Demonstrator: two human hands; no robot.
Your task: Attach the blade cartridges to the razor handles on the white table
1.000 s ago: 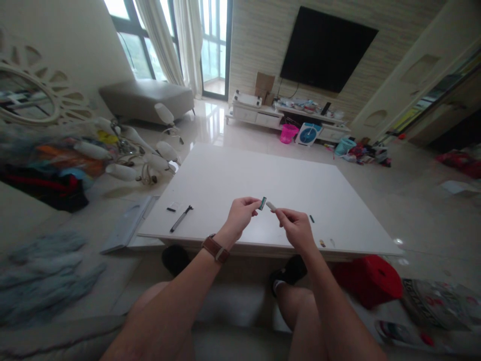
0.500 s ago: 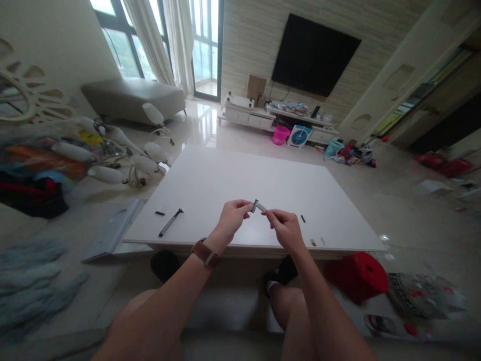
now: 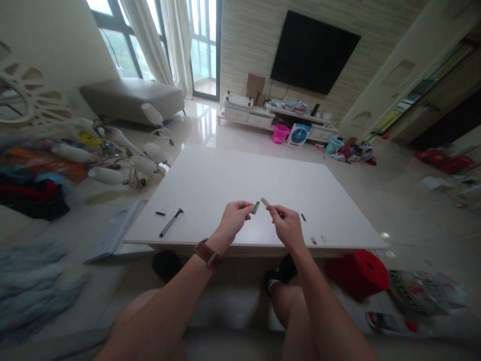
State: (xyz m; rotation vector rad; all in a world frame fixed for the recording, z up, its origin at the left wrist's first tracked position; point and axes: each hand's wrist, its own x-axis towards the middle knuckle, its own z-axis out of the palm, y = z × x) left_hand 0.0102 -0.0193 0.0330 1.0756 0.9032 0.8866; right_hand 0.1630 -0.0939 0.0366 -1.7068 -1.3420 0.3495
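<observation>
My left hand, with a brown watch strap on the wrist, pinches a small dark green part between thumb and fingers. My right hand is closed on a short pale stick-like piece whose tip points toward the green part. A small gap separates the two pieces. Both hands hover over the near edge of a large white table.
On the table lie a black pen-like tool, a small black-and-white piece at the left, and a few tiny parts at the right. A red stool stands by my right knee. A lamp fixture lies left.
The two pieces met tip to tip half a second ago and are now drawn slightly apart. The view has shifted a little between frames.
</observation>
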